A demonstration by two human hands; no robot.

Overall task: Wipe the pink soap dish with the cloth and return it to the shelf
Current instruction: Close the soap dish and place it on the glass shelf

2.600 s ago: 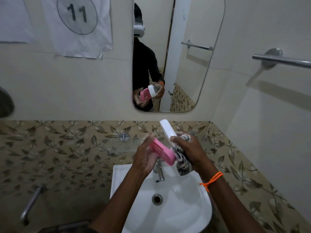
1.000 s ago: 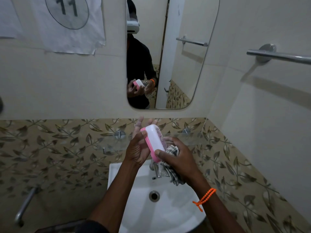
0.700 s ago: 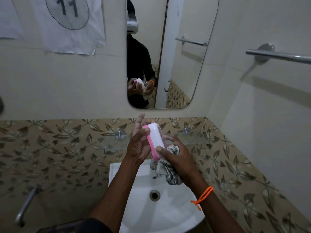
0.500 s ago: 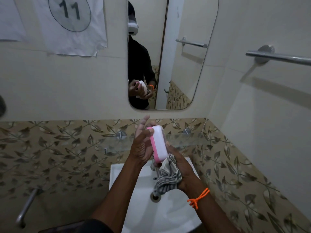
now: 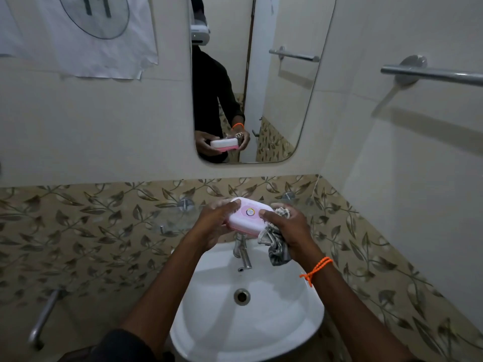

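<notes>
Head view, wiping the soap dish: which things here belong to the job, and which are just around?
Part of the job:
- soap dish, lid on, held in both hands
- cloth, bunched in the right hand
- left hand
- glass shelf on the wall, where the dish goes back

Just around:
- sink
- tap
- mirror
- towel bar
- paper sheet
</notes>
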